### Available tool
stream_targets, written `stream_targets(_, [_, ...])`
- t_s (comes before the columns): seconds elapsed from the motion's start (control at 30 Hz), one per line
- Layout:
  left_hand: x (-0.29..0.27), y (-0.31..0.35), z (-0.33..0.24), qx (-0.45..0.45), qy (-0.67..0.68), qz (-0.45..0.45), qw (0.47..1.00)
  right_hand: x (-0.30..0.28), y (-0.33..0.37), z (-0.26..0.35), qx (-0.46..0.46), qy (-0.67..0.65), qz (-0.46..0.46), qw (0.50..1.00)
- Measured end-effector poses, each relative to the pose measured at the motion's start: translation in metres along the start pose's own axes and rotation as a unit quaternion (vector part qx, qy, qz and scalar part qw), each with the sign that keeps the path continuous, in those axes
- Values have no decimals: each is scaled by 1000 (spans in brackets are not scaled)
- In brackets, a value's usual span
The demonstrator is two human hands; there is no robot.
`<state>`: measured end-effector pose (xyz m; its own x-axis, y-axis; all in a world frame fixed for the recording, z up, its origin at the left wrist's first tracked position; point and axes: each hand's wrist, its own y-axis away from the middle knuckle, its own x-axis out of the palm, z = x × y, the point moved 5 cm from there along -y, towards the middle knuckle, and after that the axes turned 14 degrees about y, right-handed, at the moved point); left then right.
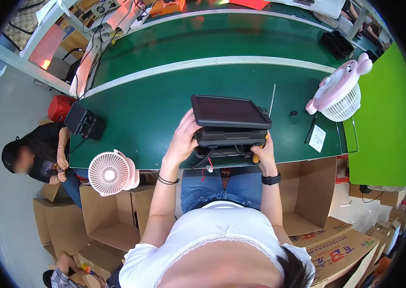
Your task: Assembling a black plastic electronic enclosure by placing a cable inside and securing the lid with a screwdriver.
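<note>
Above the table's near edge I hold a black boxy device [232, 137] with a tilted flat dark panel [229, 111] on top. Its layers stand slightly apart. My left hand [184, 137] is closed round its left side, thumb near the gap under the panel. On the right side, my right hand [266, 156] grips the lower part, together with a yellow-orange handle [255, 157] mostly hidden by the fingers. Beyond it a thin pale rod [272, 100] points away; whether it joins the handle I cannot tell. Red wire with a small white connector [209, 168] hangs below the device.
A pink fan [109, 174] stands at the near left, another pink fan [337, 91] at the right. A black device [85, 122] sits on the table's left end. Right lie a white card [317, 139] and a small black piece [293, 114]. Open cardboard boxes [112, 216] flank me; a co-worker [44, 153] sits left.
</note>
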<state>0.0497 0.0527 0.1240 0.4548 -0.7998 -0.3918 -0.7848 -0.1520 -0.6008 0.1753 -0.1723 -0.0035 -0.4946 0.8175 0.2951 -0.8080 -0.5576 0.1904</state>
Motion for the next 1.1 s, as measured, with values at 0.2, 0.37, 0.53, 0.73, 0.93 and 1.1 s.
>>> stream_targets(0.2, [-12,-18,12,-165,-13,-110,980,18,0,14,-109,130,50,984])
stream_targets(0.37, [-15,-29,25,-164,-150,-152,963,23,0,9,-94,115,24,989])
stream_targets(0.53, [17,-24,-12,-126,-142,59,980,23,0,8,-99,102,11,990])
stream_targets(0.73, [25,-6,-11,-137,-50,80,986,20,-1,4,-97,111,4,989])
stream_targets(0.93, [-16,29,3,-50,128,-279,950,20,9,-6,-127,107,-40,985])
stream_targets(1.1, [-55,58,2,86,-63,-402,909,22,9,2,-112,101,-39,988])
